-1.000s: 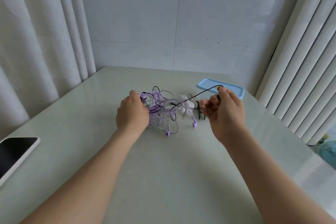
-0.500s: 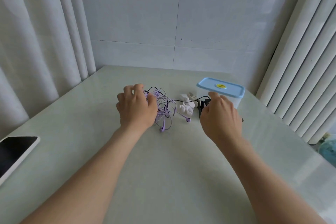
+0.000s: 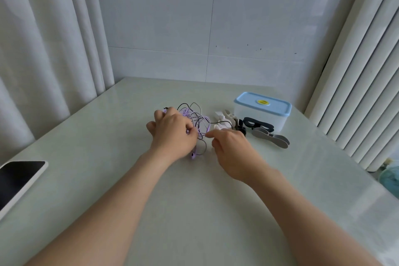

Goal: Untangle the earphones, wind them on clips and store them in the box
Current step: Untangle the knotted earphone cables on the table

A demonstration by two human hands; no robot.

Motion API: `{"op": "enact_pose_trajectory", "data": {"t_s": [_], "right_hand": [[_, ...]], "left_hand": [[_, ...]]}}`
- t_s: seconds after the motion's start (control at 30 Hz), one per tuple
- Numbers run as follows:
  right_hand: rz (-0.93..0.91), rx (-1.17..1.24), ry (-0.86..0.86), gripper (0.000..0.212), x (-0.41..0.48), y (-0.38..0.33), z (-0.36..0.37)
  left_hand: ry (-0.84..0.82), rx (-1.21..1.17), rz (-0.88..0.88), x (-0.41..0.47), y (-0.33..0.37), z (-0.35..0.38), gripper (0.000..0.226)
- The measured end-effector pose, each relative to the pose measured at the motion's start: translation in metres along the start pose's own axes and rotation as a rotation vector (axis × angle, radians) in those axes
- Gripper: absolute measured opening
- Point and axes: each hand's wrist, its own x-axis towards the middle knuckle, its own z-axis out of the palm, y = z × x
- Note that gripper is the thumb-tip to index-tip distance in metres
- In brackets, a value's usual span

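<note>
Two hands at mid-worktop (image 3: pixel 194 211): left hand (image 3: pixel 172 134) curled over the earphones (image 3: pixel 197 120), a purple, grey and black tangle; right hand (image 3: pixel 232 150) just beside, fingers (image 3: pixel 210 134) pinching a cable; clips (image 3: pixel 271 137) scattered rightward, long axes slanting, exact count unclear; one blue-lidded box (image 3: pixel 262 111) shut behind; phone (image 3: pixel 18 181) at left edge.

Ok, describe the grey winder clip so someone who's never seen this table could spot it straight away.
Find the clear box with the blue lid at the table's far right. In front of it lie several clips; the grey clip is nearest the camera, flat and long, beside the black clip.
</note>
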Motion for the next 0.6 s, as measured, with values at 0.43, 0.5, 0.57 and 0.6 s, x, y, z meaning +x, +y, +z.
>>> {"op": "enact_pose_trajectory", "data": {"t_s": [0.43, 0.5, 0.57, 0.6], "right_hand": [[0.057, 0.244, 0.29, 0.01, 0.002, -0.006, -0.009], [0.062, 0.241, 0.311, 0.004, 0.002, -0.004, -0.012], [0.044, 0.243, 0.305, 0.004, 0.001, -0.002, -0.013], [0.032, 0.242, 0.299, 0.005, 0.0, -0.002, -0.014]], "left_hand": [[-0.046, -0.347, 0.069, 0.0, 0.013, -0.003, 0.03], [-0.047, -0.347, 0.081, 0.0, 0.012, -0.002, 0.03], [-0.066, -0.356, 0.106, -0.002, 0.011, -0.002, 0.026], [-0.084, -0.369, 0.119, -0.002, 0.01, -0.002, 0.022]]}}
